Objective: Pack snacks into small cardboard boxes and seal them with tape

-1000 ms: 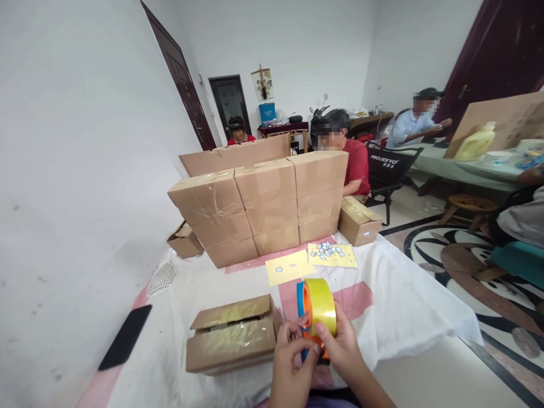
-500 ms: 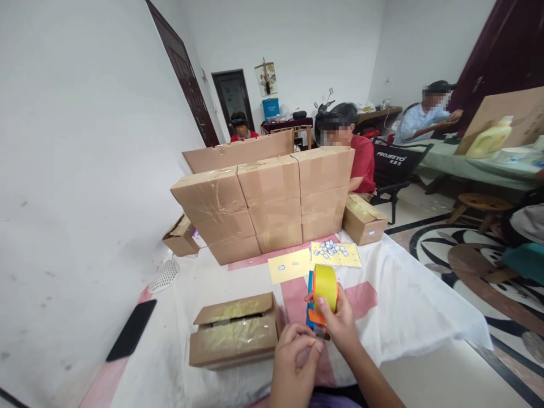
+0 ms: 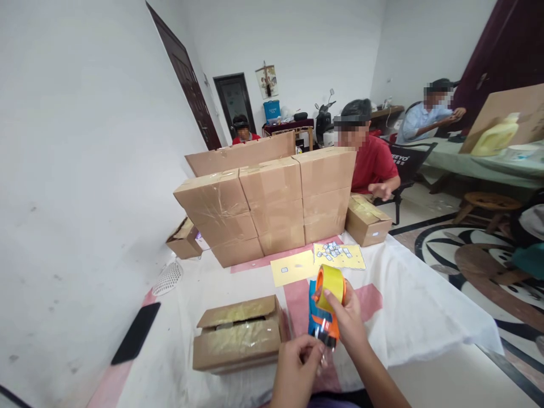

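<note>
My right hand (image 3: 352,318) grips a packing tape dispenser (image 3: 331,288) with a roll of yellow tape and orange and blue parts. Its thumb presses on the side of the roll, and the dispenser's lower end points toward me. Just left of it, my left hand (image 3: 300,360) has thumb and forefinger pinched on the loose end of clear-looking tape (image 3: 326,356). Left of both hands lies a small cardboard box (image 3: 238,340), taped along the top, with a dark gap between its flaps.
A wall of stacked cardboard boxes (image 3: 272,204) crosses the table's far side. Yellow sheets (image 3: 293,277) lie before it, one bearing small white pieces (image 3: 334,250). A black phone-like slab (image 3: 136,333) lies at left. A person in red (image 3: 374,161) sits beyond the boxes.
The dispenser has tilted and turned in my right hand, showing more of its orange end. A stretch of tape now shows at my left fingers. The person in red has leaned right.
</note>
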The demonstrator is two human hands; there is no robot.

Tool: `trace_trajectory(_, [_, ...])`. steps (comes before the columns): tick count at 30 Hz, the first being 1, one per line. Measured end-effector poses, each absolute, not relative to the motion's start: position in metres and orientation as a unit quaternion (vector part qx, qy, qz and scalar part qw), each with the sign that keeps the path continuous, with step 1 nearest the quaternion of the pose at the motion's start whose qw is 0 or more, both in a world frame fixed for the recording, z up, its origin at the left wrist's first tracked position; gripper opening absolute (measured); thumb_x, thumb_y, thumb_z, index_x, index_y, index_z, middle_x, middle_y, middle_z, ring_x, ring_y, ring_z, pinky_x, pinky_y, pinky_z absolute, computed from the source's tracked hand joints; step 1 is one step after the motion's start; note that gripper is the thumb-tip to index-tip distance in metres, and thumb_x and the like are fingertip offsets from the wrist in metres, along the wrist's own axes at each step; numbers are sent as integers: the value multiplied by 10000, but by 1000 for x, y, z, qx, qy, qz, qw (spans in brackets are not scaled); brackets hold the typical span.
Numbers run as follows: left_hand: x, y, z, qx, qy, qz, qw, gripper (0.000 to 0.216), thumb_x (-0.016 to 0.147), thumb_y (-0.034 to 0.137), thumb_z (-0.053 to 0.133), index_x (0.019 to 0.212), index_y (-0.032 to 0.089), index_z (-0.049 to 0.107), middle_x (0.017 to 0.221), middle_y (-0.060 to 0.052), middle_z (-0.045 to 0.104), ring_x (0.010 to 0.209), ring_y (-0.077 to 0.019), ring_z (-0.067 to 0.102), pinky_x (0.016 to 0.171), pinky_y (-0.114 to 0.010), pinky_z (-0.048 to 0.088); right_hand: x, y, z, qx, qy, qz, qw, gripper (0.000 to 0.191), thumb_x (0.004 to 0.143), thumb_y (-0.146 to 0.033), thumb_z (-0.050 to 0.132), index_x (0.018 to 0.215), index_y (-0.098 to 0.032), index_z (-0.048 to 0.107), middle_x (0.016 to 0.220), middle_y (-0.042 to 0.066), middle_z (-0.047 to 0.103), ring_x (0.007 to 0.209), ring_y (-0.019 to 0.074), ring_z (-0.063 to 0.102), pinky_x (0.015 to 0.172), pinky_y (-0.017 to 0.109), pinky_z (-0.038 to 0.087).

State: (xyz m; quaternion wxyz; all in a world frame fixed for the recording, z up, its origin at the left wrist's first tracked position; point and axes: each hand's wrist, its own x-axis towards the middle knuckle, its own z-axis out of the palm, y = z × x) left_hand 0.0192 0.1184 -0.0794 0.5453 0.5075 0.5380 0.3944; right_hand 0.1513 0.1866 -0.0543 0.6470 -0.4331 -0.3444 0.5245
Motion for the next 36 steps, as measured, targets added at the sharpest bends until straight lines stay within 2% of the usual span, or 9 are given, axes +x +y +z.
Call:
trace_trajectory(5, [19,116,-72,532,530,382,538,428,873,529,623,731,137,719,651,-58,717,532,-122,527,561,-230,381,159,190,-46,-459,-350,457,677,447,782,-491,821,1042,-213,587,835,36,737,709,196,699,655,297,589])
trace_trajectory(10, [17,112,-74,535,535,368,541,499,859,610,621,774,131,735,630,-65,716,496,-113,482,518,-228,336,165,188,-36,-463,-364,416,693,444,754,-469,840,1033,-218,602,819,32,737,687,196,706,636,292,600])
trace_trajectory(15, [15,110,-84,531,534,363,549,555,828,669,637,776,125,734,631,-76,718,483,-112,487,510,-223,348,166,188,-31,-435,-318,480,693,476,735,-488,850,1052,-213,624,851,54,762,695,229,730,645,333,616])
trace_trajectory(19, [17,107,-92,516,537,363,559,604,799,728,643,757,129,716,622,-75,710,458,-107,484,506,-224,366,166,192,-35,-412,-294,538,674,454,748,-488,842,1048,-214,641,797,46,758,667,247,727,619,351,606])
trace_trajectory(25, [18,103,-94,520,539,363,555,625,804,753,620,765,136,712,579,-52,676,444,-105,477,496,-222,372,167,196,-39,-404,-288,550,672,380,750,-470,833,982,-215,673,861,62,787,765,286,761,631,348,602])
trace_trajectory(36, [22,96,-104,497,527,371,581,721,758,833,608,780,122,725,562,-63,665,429,-100,474,476,-217,393,166,196,-41,-395,-249,573,673,451,732,-436,862,1067,-201,674,936,66,797,777,276,770,624,324,607])
